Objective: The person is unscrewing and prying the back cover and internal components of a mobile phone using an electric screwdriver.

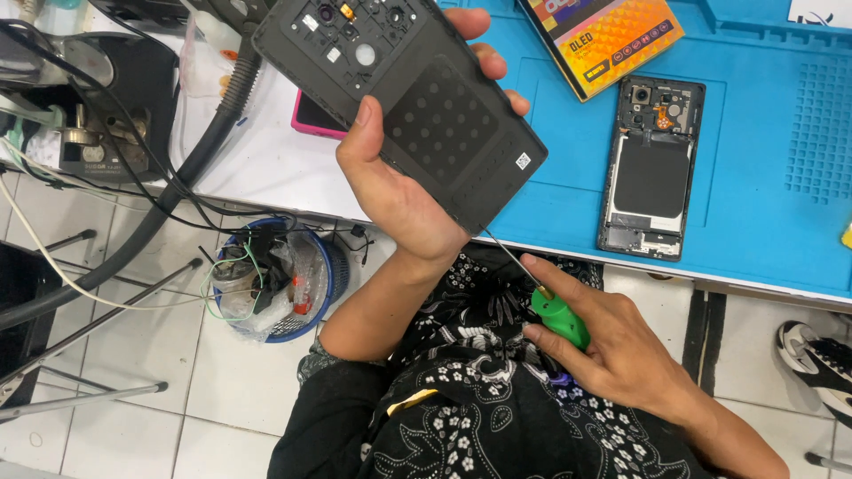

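So the left hand [404, 191] has the phone back cover [404, 98] gripped firmly, thumb across the inner face and fingers curled round the far edge, held up over the table edge. The right hand [612, 341] is closed around a green-handled screwdriver [561, 318], its thin shaft pointing at the cover's lower corner, tip about touching it. My take: keep the tip shallow and work along the edge slowly, don't lever hard, or that cover could crack. The opened phone body [652, 168] lies on the blue work mat [763, 222], well apart from both hands.
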